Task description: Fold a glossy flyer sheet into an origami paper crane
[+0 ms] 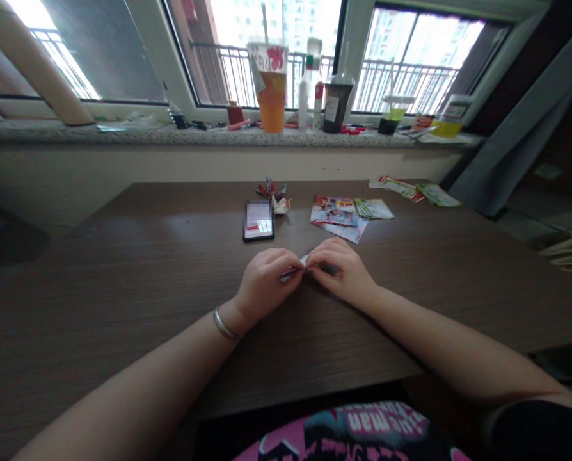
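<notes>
My left hand [268, 280], with a silver bangle at its wrist, and my right hand [342, 269] meet above the table. Both pinch a small folded piece of paper [304, 259] between thumbs and fingertips. Most of the paper is hidden by the fingers; whitish parts show between the hands and inside the left grip. Just beyond my left hand lies a phone [258, 224] with its screen lit and partly blurred. Two small folded paper figures, one reddish [269, 187] and one whitish [281, 205], sit beside its far right corner.
Past my right hand lie colourful printed papers [334, 212] and green-edged ones [375, 209]. More printed strips [401, 187] are at the far right edge of the dark wooden table [146, 269]. A tall drink cup [272, 96], bottles and other cups stand on the windowsill.
</notes>
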